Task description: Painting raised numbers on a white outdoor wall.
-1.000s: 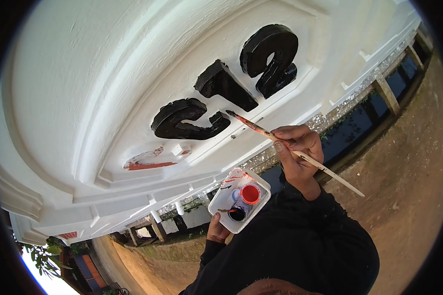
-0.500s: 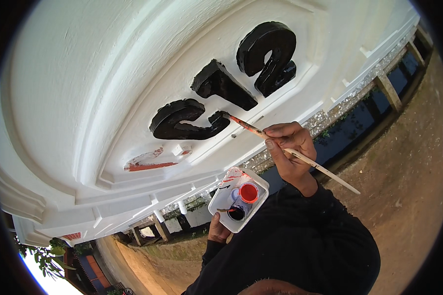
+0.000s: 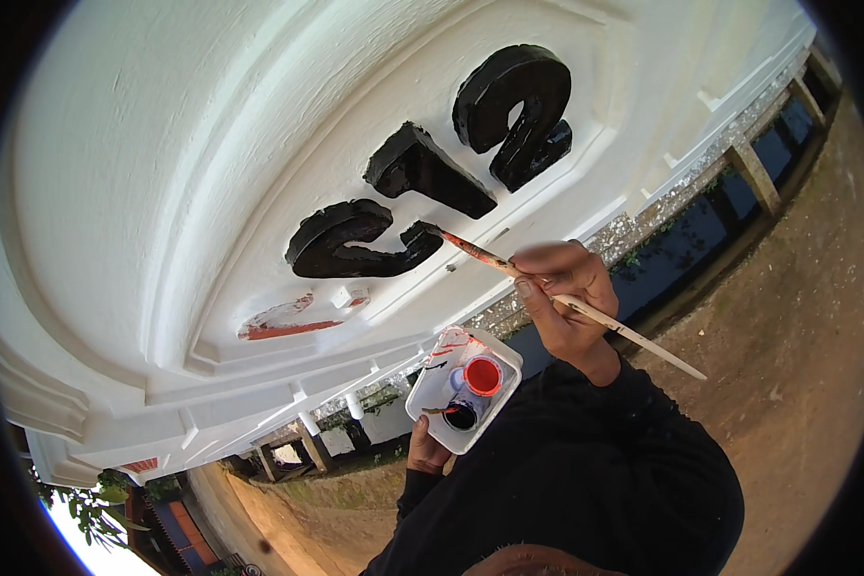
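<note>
My right hand (image 3: pixel 571 307) is closed on a slim wooden paintbrush (image 3: pixel 485 256); its dark tip touches the upper right end of the lowest, leftmost of three raised black glossy characters (image 3: pixel 322 240) on a white moulded panel (image 3: pixel 240 240). My left hand (image 3: pixel 424 444), lower down, grips a small white tray (image 3: pixel 427 389) smeared with red and black. In the tray are a pot of red paint (image 3: pixel 482 377) and a pot of dark paint (image 3: pixel 461 415), with a small stick across the dark one. A patchy red-and-white raised shape (image 3: pixel 283 329) is below the characters.
Behind the panel's lower edge runs a speckled concrete ledge with posts (image 3: pixel 754 178) over a dark channel. Brown ground (image 3: pixel 758 384) lies to the right. Leafy branches (image 3: pixel 96 509) and a tiled roof (image 3: pixel 178 528) show at the lower left.
My right hand and the brush have shifted slightly left, the tip moving a little left and down along the lowest black character. The left hand and tray have barely moved.
</note>
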`<control>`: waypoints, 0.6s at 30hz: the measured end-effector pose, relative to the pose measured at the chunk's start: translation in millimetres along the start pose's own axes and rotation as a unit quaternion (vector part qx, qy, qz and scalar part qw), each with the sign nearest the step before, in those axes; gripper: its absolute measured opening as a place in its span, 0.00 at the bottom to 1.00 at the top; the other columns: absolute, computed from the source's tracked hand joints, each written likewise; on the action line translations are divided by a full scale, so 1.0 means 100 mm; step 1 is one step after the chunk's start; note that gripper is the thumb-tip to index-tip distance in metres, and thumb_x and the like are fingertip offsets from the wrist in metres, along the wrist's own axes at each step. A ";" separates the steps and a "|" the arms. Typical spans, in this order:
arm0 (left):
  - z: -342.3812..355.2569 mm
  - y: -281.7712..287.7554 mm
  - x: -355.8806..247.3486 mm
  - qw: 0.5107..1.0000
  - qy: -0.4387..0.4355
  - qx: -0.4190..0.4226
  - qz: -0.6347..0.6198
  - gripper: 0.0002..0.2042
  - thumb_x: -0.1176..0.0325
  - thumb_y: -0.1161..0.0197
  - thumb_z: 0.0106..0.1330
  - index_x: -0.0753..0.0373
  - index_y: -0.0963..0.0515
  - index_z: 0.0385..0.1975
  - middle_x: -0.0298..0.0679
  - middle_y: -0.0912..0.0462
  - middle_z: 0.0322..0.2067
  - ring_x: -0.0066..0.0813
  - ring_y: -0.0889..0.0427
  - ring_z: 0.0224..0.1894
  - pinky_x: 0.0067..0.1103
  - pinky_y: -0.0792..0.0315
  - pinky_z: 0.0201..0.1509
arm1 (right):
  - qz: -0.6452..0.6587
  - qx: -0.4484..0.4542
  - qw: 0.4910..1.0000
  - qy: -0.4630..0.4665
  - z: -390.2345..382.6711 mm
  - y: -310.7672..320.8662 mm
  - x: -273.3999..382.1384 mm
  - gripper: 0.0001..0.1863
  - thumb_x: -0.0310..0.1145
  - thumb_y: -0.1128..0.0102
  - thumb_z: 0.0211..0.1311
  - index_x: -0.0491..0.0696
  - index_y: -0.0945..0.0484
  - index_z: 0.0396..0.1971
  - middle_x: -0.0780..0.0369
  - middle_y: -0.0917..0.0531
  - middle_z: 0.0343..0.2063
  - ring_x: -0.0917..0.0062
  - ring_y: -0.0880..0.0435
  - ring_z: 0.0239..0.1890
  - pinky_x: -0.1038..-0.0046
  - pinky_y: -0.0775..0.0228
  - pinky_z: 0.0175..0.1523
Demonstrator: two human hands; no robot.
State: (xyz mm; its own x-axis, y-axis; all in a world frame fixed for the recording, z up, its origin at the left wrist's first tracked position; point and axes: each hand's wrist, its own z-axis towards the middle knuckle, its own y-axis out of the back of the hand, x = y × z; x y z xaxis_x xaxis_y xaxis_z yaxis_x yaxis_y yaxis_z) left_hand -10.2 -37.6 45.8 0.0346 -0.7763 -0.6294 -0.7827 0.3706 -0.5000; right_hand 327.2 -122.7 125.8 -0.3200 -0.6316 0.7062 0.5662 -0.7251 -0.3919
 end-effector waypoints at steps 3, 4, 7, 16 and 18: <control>-0.01 -0.07 0.01 1.000 -0.002 0.000 0.004 0.49 0.44 0.27 0.53 0.61 0.43 0.70 0.47 0.33 0.66 0.47 0.32 0.67 0.43 0.38 0.72 | -0.029 0.021 0.999 -0.010 0.01 0.00 -0.01 0.13 0.13 0.40 0.60 0.42 0.36 0.34 0.50 0.21 0.41 0.66 0.16 0.48 0.73 0.19 0.51; -0.02 -0.11 0.00 1.000 -0.005 0.002 0.010 0.49 0.44 0.27 0.53 0.61 0.43 0.71 0.47 0.33 0.66 0.47 0.32 0.67 0.43 0.38 0.72 | -0.020 0.019 1.000 -0.008 0.00 0.01 -0.02 0.13 0.13 0.40 0.61 0.42 0.36 0.34 0.50 0.21 0.41 0.66 0.16 0.48 0.73 0.19 0.51; -0.02 0.00 0.05 1.000 0.007 0.000 -0.006 0.48 0.44 0.27 0.53 0.61 0.43 0.71 0.47 0.33 0.66 0.46 0.32 0.67 0.42 0.39 0.72 | -0.004 0.008 1.000 -0.003 0.01 0.02 0.00 0.12 0.13 0.40 0.61 0.41 0.35 0.34 0.49 0.21 0.41 0.67 0.16 0.48 0.73 0.20 0.52; -0.02 0.03 0.11 1.000 0.000 0.000 -0.007 0.47 0.43 0.28 0.55 0.61 0.42 0.71 0.46 0.33 0.66 0.46 0.32 0.67 0.42 0.39 0.72 | -0.002 0.009 1.000 -0.015 0.02 0.04 -0.02 0.12 0.13 0.41 0.61 0.41 0.35 0.34 0.50 0.21 0.40 0.67 0.17 0.48 0.73 0.20 0.52; -0.03 0.02 0.10 1.000 0.005 0.001 -0.004 0.47 0.43 0.29 0.55 0.61 0.42 0.70 0.46 0.33 0.66 0.46 0.32 0.67 0.42 0.38 0.72 | 0.005 0.005 1.000 -0.012 0.04 0.02 -0.01 0.12 0.13 0.41 0.61 0.41 0.35 0.34 0.50 0.21 0.40 0.67 0.17 0.48 0.73 0.20 0.52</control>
State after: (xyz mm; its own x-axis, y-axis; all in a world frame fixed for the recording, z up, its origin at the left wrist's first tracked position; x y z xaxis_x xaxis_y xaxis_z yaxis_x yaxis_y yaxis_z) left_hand -13.1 -46.5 40.1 0.0358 -0.7841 -0.6195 -0.7818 0.3642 -0.5062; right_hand 331.4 -122.3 126.3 -0.2959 -0.6321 0.7162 0.5764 -0.7160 -0.3938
